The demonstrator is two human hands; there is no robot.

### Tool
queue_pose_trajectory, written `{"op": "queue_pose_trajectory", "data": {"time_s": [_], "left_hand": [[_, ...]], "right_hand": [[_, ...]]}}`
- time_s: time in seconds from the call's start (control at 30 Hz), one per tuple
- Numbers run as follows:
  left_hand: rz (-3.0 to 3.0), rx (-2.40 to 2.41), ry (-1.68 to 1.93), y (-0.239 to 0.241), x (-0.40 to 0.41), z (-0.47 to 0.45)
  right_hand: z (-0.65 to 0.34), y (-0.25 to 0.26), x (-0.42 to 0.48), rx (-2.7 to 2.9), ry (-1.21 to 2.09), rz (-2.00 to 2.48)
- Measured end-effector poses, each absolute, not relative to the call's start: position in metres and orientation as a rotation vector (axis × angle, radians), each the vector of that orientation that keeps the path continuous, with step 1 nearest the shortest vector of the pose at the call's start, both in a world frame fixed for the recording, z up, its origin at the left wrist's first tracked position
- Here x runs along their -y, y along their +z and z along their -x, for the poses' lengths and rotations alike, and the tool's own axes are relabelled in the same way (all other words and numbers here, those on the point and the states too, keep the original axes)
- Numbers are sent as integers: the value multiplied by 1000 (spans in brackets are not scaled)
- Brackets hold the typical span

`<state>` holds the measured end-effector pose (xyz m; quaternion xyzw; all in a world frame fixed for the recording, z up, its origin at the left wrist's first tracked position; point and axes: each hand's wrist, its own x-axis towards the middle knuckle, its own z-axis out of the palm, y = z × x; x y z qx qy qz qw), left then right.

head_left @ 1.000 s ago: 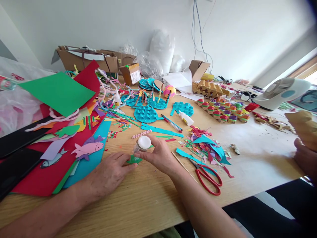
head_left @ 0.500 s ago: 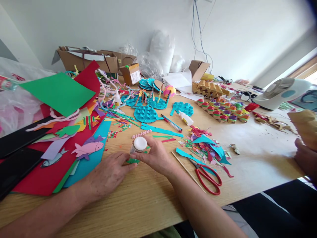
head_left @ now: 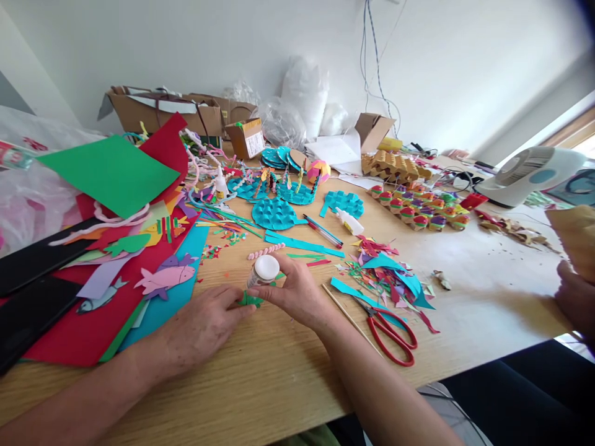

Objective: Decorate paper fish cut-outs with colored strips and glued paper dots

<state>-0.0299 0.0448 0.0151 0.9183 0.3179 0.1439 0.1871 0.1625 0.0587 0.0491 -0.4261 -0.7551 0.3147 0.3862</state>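
My right hand (head_left: 295, 291) is closed round a white glue bottle (head_left: 266, 269), tipped so that its round white base faces up. The bottle's other end is hidden behind my fingers. My left hand (head_left: 211, 319) pinches a small green paper piece (head_left: 251, 300) low over the table, right beside the bottle. To the right of my right forearm lie red-handled scissors (head_left: 390, 334) and a thin wooden stick (head_left: 348, 316). A pink twisted strip (head_left: 266, 251) rests just beyond the bottle.
Coloured sheets with paper fish (head_left: 167, 280) cover the left side. Paper scraps (head_left: 390, 266), another glue bottle (head_left: 348, 221), pens (head_left: 323, 230) and blue egg-carton pieces (head_left: 274, 214) lie ahead. At the right edge, another person's hand (head_left: 574, 297) holds brown carton near a white fan (head_left: 527, 176).
The glue bottle has shifted slightly right and tilted a little in my right hand. My left hand stays on the green paper. The other person's carton has moved slightly.
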Motion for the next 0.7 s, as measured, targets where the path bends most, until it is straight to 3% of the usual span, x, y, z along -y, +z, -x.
{"op": "queue_pose_trajectory", "data": {"time_s": [0.3,0.7], "left_hand": [[-2662,-877,238,19,-47,34],[-2600,-884,288,20,-48,34]], "right_hand": [[-160,43,-60,1925,789,1076],[-163,51,-55,1992,808,1060]]}}
